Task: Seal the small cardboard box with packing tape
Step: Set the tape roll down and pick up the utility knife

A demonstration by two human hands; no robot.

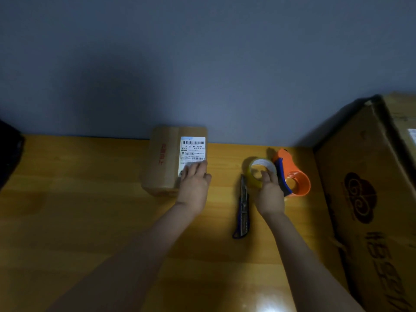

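A small cardboard box [165, 161] with red print and a white shipping label lies against the wall at the back of the wooden table [90, 221]. My left hand [194, 183] rests flat on the box's near right corner, fingers spread over the label. To the right, my right hand [270, 192] grips a roll of clear packing tape [258, 168], thumb inside the core. The roll stands on edge, touching the table.
An orange and blue tape dispenser [292, 176] lies just right of the roll. A blue utility knife [243, 208] lies between my forearms. A large cardboard carton [371, 199] fills the right side. A dark object [9, 154] sits at the far left edge.
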